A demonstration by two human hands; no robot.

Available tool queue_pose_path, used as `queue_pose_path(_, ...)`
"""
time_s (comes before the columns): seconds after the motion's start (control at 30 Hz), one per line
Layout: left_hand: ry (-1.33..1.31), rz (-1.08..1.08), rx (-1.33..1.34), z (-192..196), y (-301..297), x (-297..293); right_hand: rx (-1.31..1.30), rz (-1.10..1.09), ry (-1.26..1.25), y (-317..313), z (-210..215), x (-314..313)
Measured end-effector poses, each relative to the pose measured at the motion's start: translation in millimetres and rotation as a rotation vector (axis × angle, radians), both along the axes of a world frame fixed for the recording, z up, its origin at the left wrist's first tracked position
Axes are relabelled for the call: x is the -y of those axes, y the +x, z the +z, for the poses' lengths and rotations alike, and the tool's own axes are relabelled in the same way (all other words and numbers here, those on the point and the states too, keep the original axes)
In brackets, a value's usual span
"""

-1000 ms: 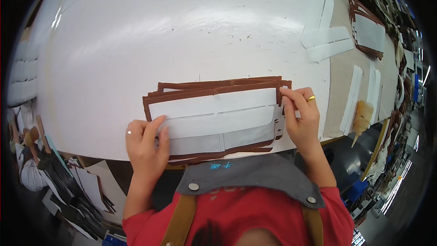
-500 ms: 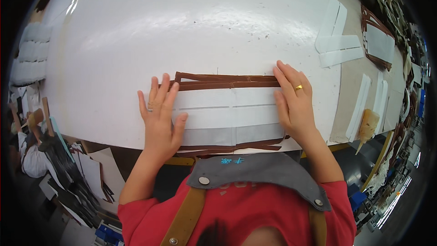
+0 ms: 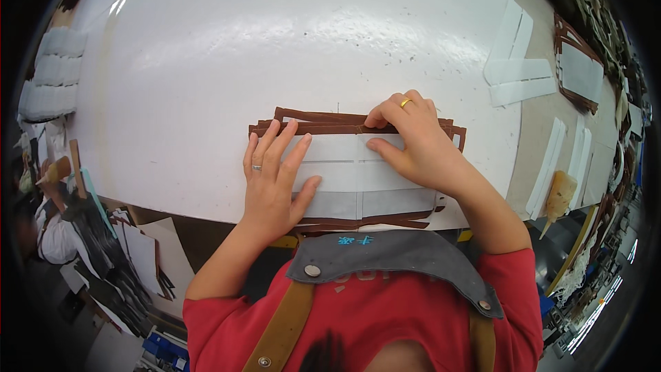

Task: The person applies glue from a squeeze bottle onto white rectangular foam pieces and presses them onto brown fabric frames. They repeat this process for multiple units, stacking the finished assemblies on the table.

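Observation:
On the table in front of me lies a stack of brown-edged pieces [image 3: 330, 128], with a white panel [image 3: 329, 173] marked by crosswise lines and a middle seam on top. My left hand [image 3: 275, 176] rests flat over the panel's left part, fingers spread, fingertips reaching the brown far edge. Near the middle of that edge is my right hand [image 3: 410, 134], its fingers bent. Its index fingertip touches the brown strip while the thumb lies on the white panel, with a gap between them. The right hand and wrist hide part of the panel's right side.
White strips [image 3: 522, 69] lie at the far right, near another brown-edged stack [image 3: 580, 72]. A yellowish brush-like tool [image 3: 561, 193] lies by the right edge. White bundles [image 3: 54, 76] stand at the left. Dark strips [image 3: 103, 262] hang below the table's left side.
My right hand has moved left from the stack's right end to the middle of the far edge, its fingers now bent. My left hand has shifted right, further onto the panel.

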State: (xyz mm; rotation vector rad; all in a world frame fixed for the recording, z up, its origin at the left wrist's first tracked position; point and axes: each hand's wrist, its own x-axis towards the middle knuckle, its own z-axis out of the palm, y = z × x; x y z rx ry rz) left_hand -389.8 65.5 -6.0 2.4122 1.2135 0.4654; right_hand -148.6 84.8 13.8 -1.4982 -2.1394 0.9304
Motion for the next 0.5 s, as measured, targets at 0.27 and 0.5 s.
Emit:
queue_pose_path(0.27, 0.028, 0.025, 0.065, -1.6, -0.7, 2.2, -0.080, -0.002, -0.081, 0.2, -0.9, -4.5)
queue_pose_path(0.5, 0.048, 0.024, 0.094, -2.7, -2.7, 3.2, -0.052, 0.012, 0.020, -1.8, -3.0, -3.3)
